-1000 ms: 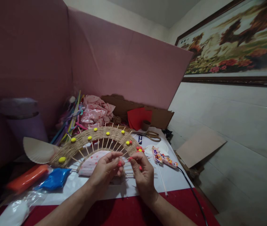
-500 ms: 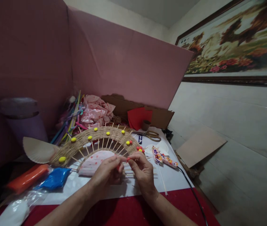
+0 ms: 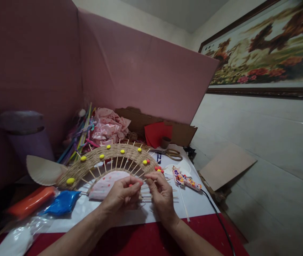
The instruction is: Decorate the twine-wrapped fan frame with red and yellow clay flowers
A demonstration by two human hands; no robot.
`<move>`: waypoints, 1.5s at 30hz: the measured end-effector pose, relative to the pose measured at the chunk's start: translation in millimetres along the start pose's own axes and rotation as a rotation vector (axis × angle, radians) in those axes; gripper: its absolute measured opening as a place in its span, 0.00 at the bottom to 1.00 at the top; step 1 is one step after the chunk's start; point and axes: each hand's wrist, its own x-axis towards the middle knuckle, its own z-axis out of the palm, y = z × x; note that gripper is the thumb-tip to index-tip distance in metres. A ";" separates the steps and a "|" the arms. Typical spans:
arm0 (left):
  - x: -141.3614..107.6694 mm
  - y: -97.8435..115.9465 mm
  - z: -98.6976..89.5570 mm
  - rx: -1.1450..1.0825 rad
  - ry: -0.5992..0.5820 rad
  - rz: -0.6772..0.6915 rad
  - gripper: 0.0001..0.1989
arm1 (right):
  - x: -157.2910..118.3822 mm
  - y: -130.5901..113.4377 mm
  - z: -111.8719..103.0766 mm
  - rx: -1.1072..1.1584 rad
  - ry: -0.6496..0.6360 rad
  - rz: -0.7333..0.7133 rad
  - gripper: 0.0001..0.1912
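Note:
A lump of red modelling clay [image 3: 139,182] is pinched between the thumb and forefinger of my left hand [image 3: 121,193]. Close beside it, my right hand [image 3: 162,193] has its thumb and fingers drawn together; whatever is between their tips is too small to tell. Behind both hands stands a fan-shaped piece [image 3: 95,161] of woven twine over thin sticks, dotted with yellow clay balls [image 3: 83,158]. Red and yellow clay balls [image 3: 158,169] sit together at its right end. A pink-dotted half-round panel [image 3: 108,183] fills its centre, partly hidden by my left hand.
Orange clay [image 3: 32,203] and blue clay [image 3: 62,202] lie in packets at left. Scissors [image 3: 174,154], a flower-patterned glue gun [image 3: 186,180] with its black cord, and red paper [image 3: 155,134] are right and behind. A purple bin [image 3: 30,145] stands far left.
My hands have drawn slightly apart at the fingertips. The red clay, earlier between both hands' fingertips, now shows in my left hand's pinch. The fan-shaped piece has not moved.

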 end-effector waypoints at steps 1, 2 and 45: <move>-0.2 -0.2 0.4 0.003 0.004 0.022 0.15 | 0.0 -1.9 0.4 -0.006 -0.011 -0.008 0.07; -0.6 -0.1 1.0 0.001 0.008 0.036 0.16 | -0.1 -4.3 0.7 -0.008 -0.029 -0.018 0.07; 34.0 62.5 19.5 0.366 0.313 0.365 0.14 | 33.9 -6.2 -20.2 0.061 0.251 0.082 0.11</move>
